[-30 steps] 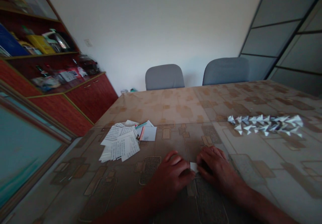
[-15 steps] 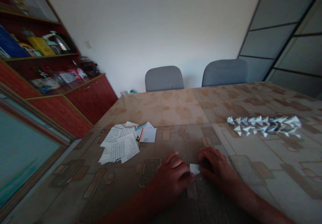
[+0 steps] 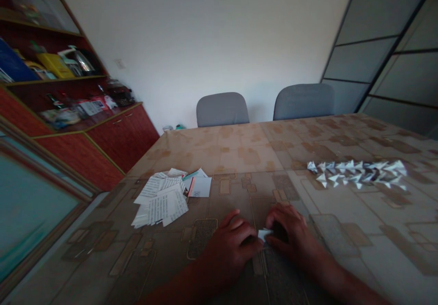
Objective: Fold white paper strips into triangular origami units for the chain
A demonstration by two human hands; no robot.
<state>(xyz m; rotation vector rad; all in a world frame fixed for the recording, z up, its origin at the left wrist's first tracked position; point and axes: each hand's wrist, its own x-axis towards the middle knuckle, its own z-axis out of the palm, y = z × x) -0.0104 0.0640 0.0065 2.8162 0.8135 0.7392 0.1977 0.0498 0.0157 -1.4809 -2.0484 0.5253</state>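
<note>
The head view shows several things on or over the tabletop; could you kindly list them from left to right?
Pile of printed papers, left hand, small white paper, right hand, two rows of folded paper pieces.

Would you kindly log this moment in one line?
left hand: touching white paper; right hand: touching it; paper pile: on left; folded pieces: on right

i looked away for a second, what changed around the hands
The right hand has shifted slightly left over the small paper, and less of it shows than half a second ago. The left hand, paper pile and folded papers stayed put.
</note>
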